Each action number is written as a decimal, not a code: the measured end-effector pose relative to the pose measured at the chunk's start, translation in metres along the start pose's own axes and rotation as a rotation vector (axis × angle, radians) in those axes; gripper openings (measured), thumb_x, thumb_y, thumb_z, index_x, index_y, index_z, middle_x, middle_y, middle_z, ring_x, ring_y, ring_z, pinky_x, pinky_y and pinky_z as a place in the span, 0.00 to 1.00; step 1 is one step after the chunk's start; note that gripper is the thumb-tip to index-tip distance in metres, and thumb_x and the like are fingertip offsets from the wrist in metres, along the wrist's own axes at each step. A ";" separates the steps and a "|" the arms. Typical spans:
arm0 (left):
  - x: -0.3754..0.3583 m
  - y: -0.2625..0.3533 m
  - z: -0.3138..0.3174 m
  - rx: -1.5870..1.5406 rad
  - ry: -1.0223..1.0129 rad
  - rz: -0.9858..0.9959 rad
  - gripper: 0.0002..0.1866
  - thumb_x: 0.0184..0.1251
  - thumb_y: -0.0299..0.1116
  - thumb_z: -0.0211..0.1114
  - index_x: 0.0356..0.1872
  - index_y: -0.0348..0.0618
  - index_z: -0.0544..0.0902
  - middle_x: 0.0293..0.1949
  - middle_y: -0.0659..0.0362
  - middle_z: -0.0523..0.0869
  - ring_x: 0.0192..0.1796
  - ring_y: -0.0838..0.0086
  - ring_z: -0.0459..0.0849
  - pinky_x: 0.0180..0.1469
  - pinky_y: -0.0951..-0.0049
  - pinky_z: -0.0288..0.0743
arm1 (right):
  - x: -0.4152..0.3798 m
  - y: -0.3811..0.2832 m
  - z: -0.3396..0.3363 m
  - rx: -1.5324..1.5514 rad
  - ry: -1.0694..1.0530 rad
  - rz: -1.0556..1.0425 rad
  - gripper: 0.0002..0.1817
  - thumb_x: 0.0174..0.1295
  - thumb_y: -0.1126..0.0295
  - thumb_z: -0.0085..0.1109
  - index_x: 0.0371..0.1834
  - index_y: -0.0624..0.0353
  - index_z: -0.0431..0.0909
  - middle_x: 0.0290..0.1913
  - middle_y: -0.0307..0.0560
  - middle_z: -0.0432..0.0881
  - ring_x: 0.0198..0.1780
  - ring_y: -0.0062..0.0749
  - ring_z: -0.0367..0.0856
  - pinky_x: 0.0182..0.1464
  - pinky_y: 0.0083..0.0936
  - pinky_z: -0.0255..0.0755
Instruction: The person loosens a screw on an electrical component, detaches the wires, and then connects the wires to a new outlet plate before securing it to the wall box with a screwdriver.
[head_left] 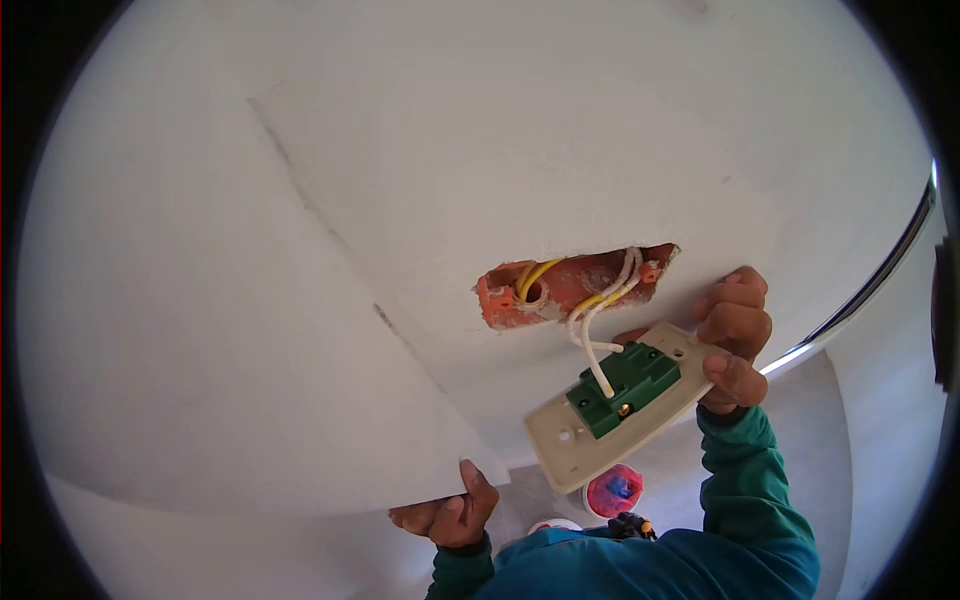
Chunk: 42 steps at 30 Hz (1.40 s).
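Note:
An orange-red wall box [575, 290] sits in a rough rectangular opening, with yellow and white wires inside. White wires [590, 340] run from it to a green socket module [625, 388] on the back of a beige cover plate [550, 455]. The plate hangs tilted below the opening, back side showing. My right hand [735, 340] grips the plate's right end between thumb and fingers. Lower left, my left hand [455, 510] is at the edge of the white surface, thumb up and fingers bent; whether it holds anything there is hidden.
The white wall [400, 180] fills most of the view and bears dark scuff lines. Below, a bucket [612, 490] with red and blue contents stands on the floor near my body. A dark curved edge [880, 260] runs along the right side.

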<state>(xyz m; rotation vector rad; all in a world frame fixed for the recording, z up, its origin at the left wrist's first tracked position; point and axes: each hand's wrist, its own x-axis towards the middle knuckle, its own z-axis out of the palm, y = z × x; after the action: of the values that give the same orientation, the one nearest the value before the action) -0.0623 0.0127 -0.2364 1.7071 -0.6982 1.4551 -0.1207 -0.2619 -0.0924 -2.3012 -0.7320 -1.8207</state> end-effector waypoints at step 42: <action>-0.014 -0.036 0.086 0.031 0.088 -0.058 0.23 0.51 0.23 0.75 0.42 0.55 0.70 0.39 0.65 0.71 0.44 0.67 0.70 0.47 0.65 0.65 | 0.041 0.012 0.035 -0.083 -0.310 0.391 0.45 0.48 0.55 0.77 0.65 0.70 0.65 0.51 0.52 0.74 0.48 0.39 0.82 0.51 0.33 0.78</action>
<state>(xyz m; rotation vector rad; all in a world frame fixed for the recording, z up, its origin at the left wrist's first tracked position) 0.0113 -0.0396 -0.2615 1.6625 -0.5766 1.4977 -0.0780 -0.2476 -0.0609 -2.5842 -0.2105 -1.3680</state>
